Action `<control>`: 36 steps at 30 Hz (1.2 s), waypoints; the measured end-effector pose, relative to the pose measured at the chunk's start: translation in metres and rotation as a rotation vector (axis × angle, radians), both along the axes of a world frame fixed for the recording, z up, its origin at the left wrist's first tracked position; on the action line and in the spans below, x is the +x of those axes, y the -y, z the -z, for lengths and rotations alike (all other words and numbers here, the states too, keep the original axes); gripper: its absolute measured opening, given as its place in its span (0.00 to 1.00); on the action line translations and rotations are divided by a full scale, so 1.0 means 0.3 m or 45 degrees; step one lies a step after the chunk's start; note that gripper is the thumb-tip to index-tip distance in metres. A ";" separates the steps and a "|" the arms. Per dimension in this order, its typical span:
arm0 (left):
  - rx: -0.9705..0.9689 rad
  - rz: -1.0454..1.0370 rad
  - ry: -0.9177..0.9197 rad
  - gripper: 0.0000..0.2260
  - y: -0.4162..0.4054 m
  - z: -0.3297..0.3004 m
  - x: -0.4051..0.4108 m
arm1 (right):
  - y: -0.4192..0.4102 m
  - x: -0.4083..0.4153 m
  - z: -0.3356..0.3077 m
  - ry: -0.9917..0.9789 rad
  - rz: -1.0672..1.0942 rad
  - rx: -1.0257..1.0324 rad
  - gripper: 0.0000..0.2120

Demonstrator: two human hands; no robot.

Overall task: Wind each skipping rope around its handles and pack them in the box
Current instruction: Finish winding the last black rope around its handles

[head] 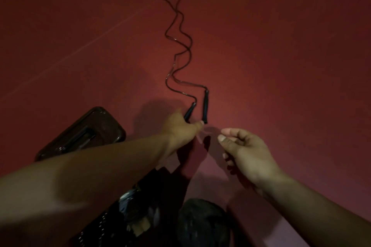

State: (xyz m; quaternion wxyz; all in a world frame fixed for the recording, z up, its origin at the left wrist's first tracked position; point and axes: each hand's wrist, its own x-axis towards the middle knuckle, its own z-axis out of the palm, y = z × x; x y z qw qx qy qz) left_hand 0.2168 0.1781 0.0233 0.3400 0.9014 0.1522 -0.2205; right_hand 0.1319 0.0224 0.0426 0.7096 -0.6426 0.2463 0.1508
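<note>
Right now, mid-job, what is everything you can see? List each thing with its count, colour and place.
skipping rope: one, dark cord, snaking away across the floor from the handles.
handles: two, black, side by side just beyond the hands, near ends at the left hand.
box: one, dark glossy, on the floor at left, beyond the left forearm.
floor: red, all around.
dark patterned cloth: bottom centre; what it is cannot be told.
left hand: fingers curled round one handle's near end.
right hand: loosely curled, apparently holding nothing, beside the left hand.
</note>
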 end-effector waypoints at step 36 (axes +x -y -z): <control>-0.034 0.278 -0.192 0.13 0.348 0.211 -0.033 | 0.303 -0.147 0.073 -0.154 0.192 -0.094 0.04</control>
